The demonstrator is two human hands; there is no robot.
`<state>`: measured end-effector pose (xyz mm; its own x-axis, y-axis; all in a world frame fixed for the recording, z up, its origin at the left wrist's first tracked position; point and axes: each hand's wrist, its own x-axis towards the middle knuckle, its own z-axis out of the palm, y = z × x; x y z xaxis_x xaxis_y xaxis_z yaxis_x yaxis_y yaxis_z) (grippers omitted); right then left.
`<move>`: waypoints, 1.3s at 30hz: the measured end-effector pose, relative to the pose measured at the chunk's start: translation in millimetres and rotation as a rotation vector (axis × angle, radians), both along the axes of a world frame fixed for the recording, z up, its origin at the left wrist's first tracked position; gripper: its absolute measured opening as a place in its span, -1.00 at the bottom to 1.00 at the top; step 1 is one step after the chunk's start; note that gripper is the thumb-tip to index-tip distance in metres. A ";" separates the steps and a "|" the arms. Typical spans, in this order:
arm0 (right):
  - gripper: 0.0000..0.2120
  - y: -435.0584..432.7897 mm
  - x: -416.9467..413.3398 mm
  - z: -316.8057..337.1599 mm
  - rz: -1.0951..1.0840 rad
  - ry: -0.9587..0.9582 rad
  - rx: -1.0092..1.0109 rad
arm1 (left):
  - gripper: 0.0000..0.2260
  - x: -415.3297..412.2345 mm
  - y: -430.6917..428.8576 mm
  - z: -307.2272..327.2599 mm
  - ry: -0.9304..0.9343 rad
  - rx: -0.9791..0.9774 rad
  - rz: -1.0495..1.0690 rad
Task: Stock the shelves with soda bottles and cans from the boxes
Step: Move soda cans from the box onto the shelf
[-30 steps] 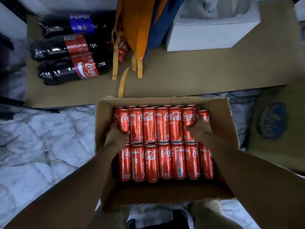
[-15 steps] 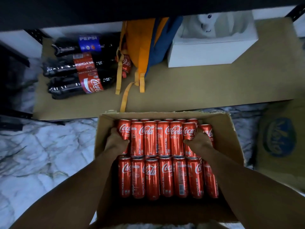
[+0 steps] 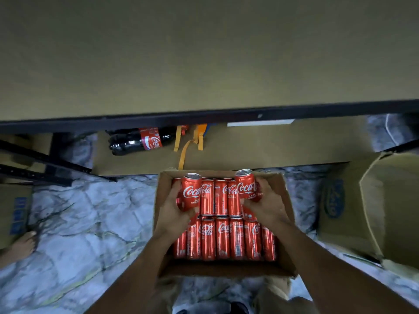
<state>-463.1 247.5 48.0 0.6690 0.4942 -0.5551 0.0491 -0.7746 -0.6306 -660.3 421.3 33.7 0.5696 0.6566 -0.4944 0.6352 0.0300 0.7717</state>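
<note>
Over the box's [image 3: 226, 267] far corners, my left hand [image 3: 174, 209] grips a can [image 3: 191, 191], my right hand [image 3: 267, 205] a second can [image 3: 246, 185], above the rows [image 3: 222, 239]. Next, I judge: stand both on the shelf's [image 3: 204, 53] front edge.

Feed's dim on my end, w/ a flat greenish-grey cast; can't tell where the light comes from. Upper shelf board [image 3: 204, 53] is soft & smeared, no texture. Brightest areas: marble floor [image 3: 79, 223], plus small glints on the rims of the left can [image 3: 191, 193] & right can [image 3: 246, 186]. Heavy shadow under the shelf lip [image 3: 204, 114] & on the box [image 3: 226, 269] near wall. Wide-angle bows straight edges; corners blur.
</note>
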 end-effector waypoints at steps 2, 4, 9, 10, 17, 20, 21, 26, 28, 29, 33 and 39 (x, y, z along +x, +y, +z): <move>-0.26 -1.4 -5.0 50.1 -0.010 -0.028 0.069 | -0.15 1.2 -11.5 55.9 -0.080 0.012 0.024; -0.25 -4.2 -9.3 99.6 -0.006 -0.057 0.112 | -0.11 0.2 -20.9 107.2 -0.130 0.051 0.038; -0.27 -11.4 -13.9 216.6 0.011 -0.085 0.259 | -0.21 -7.1 -35.8 224.5 -0.214 0.016 0.106; -0.28 -12.2 -13.8 238.9 0.006 -0.085 0.279 | -0.21 -8.7 -37.4 245.6 -0.228 0.016 0.123; -0.25 -26.2 -16.0 365.7 -0.029 -0.135 0.341 | -0.21 -15.3 -59.1 369.7 -0.236 0.096 0.188; -0.21 -34.4 -14.5 396.7 -0.046 -0.161 0.328 | -0.26 -13.7 -66.4 399.4 -0.238 0.128 0.195; -0.21 -35.5 -13.1 405.0 -0.050 -0.179 0.325 | -0.27 -12.5 -66.8 406.4 -0.242 0.133 0.187; -0.23 -27.2 -0.8 419.3 -0.121 -0.220 0.329 | -0.25 -3.1 -46.1 416.6 -0.220 0.187 0.106; -0.21 -19.2 6.7 414.8 -0.164 -0.231 0.326 | -0.24 5.4 -31.3 412.2 -0.212 0.185 0.058; -0.20 -15.1 11.2 410.5 -0.180 -0.238 0.323 | -0.24 11.2 -23.7 408.1 -0.212 0.177 0.040; -0.21 0.0 36.6 379.3 -0.244 -0.312 0.349 | -0.23 42.8 5.6 379.1 -0.230 0.204 -0.030; -0.22 10.4 99.0 315.0 -0.293 -0.374 0.453 | -0.23 116.3 24.2 319.9 -0.301 0.210 -0.037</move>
